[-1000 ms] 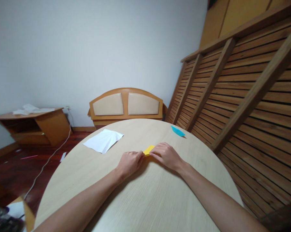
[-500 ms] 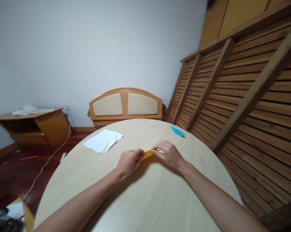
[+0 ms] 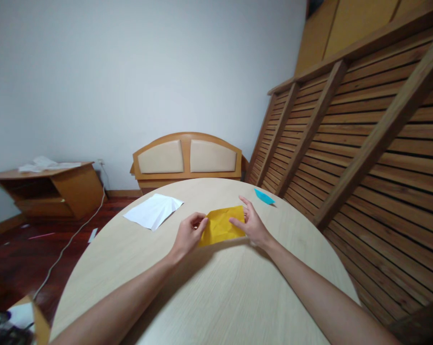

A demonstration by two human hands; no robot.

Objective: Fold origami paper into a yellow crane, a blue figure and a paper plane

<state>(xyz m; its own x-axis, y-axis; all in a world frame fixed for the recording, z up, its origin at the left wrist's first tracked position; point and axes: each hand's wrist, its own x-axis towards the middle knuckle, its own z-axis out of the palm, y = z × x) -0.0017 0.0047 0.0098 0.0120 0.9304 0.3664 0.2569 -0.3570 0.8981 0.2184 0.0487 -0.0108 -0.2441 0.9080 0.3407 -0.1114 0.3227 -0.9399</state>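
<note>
A creased yellow sheet of paper (image 3: 222,226) is held up, tilted, a little above the round table (image 3: 238,292). My left hand (image 3: 188,235) pinches its left edge between thumb and fingers. At the right edge my right hand (image 3: 254,225) grips it, thumb on the near face and some fingers behind, with the index finger raised off the sheet. Those rear fingers are partly hidden by the paper.
A creased white sheet (image 3: 152,212) lies at the table's left. Near the far right edge rests a small folded blue paper (image 3: 264,196). Beyond stand a headboard (image 3: 187,175), a slatted wooden frame (image 3: 342,139) and a low cabinet (image 3: 76,187).
The yellow paper showed as a narrow strip and now presents a wider face. Both hands have shifted their hold on it, and my right index finger has lifted. The white and blue papers stay put.
</note>
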